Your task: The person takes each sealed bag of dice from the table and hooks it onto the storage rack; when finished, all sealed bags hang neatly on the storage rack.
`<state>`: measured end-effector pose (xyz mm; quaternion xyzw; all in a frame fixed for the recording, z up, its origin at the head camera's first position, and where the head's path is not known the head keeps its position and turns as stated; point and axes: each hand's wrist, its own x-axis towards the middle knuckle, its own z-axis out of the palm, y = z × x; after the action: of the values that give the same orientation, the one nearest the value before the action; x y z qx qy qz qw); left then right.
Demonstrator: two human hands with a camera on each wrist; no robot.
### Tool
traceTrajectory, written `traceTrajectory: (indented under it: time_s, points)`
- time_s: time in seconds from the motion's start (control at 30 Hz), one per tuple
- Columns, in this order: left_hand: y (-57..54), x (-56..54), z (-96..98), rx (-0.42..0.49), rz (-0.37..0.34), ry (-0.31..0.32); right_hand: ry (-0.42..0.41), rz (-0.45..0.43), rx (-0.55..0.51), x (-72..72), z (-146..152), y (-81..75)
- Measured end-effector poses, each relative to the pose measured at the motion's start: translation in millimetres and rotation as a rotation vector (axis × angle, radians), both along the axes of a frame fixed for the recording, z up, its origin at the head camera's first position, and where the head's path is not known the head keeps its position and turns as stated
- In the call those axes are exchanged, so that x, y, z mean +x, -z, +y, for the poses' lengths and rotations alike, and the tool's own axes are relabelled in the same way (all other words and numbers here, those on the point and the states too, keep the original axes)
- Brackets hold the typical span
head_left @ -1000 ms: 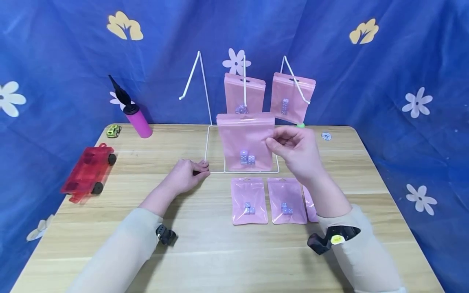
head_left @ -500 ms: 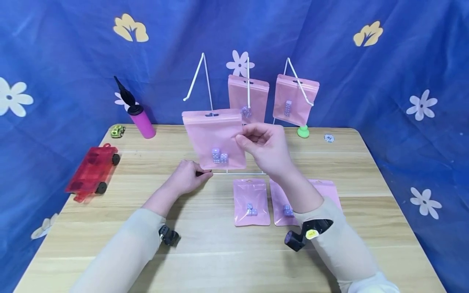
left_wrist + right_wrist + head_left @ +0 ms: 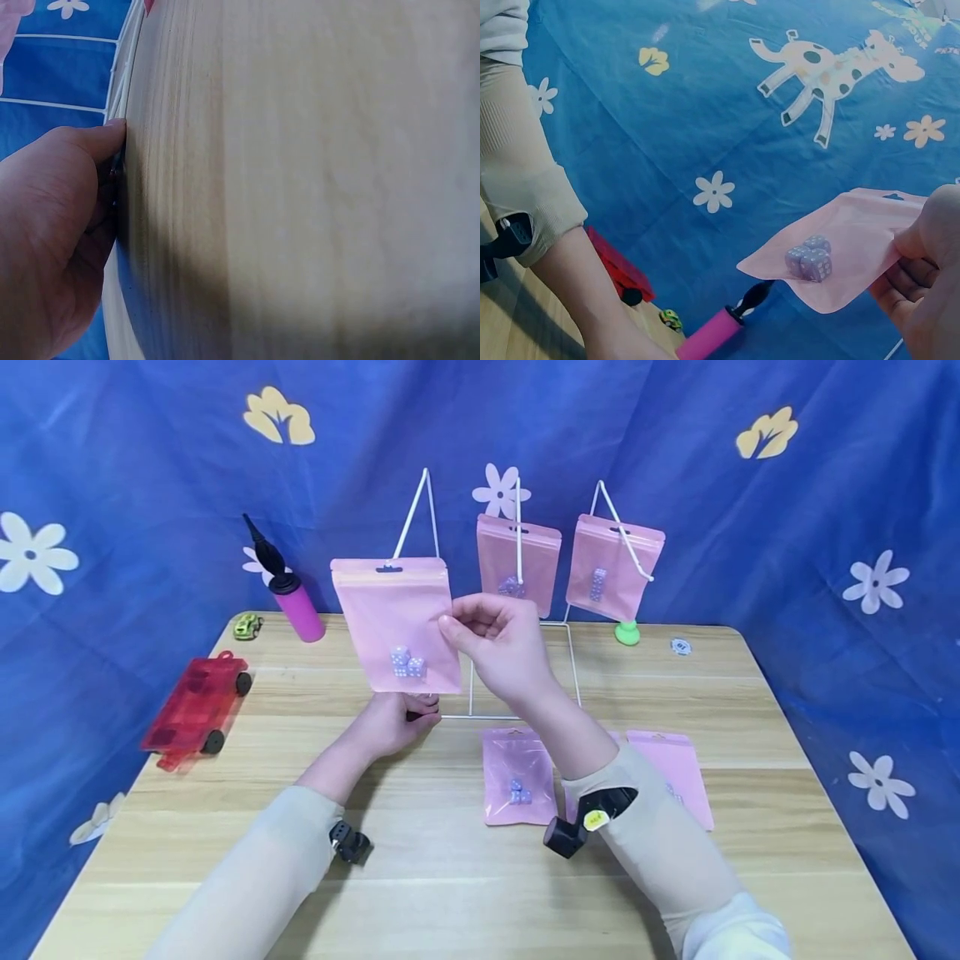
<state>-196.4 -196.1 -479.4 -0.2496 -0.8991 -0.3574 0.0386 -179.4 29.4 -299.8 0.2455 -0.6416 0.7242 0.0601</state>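
**Q.** What does the wooden surface [image 3: 450, 893] carry, nearest first?

**A.** Three pink bags [image 3: 517, 756] lie flat, the middle one largely covered by the right arm [image 3: 573, 735]. Just beyond stands the white wire rack [image 3: 480, 717].

**Q.** And the hands?

**A.** Left hand [image 3: 390, 725]: thumb and fingers gripping the front left corner of the rack's base. Right hand [image 3: 502, 647]: pinching the right edge of the held bag [image 3: 375, 610], raised above the left hand, its dice [image 3: 408, 664] low inside.

**Q.** How is this step best done?

**A.** Judging by the pose, the slot [image 3: 389, 570] should meet the left hook [image 3: 409, 515]. Hold the top strip level and the base firm; a one-sided pinch may let the bag swing, so advance slowly. Whether the tip has entered cannot be told.

**Q.** Farther back?

**A.** Two hung bags [image 3: 615, 556], threaded on the middle and right hooks before the blue cloth [image 3: 675, 485], serve as models.
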Motion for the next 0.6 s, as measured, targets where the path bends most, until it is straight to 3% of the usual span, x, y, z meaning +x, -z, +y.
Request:
traceTrajectory:
  time_s: [0.13,0.37,0.6]
  points:
    - [-1.7,-0.1,2.1,-0.013,-0.008,-0.017,0.025,-0.041,-0.006,-5.1,-5,3.0]
    - [-1.2,0.9,3.6,0.018,0.041,-0.020,0.038,-0.123,-0.045,-15.0,-14,9.7]
    - [-5.7,3.1,3.9,-0.041,-0.031,-0.059,0.056,-0.172,-0.055,-27.8,-19,14.7]
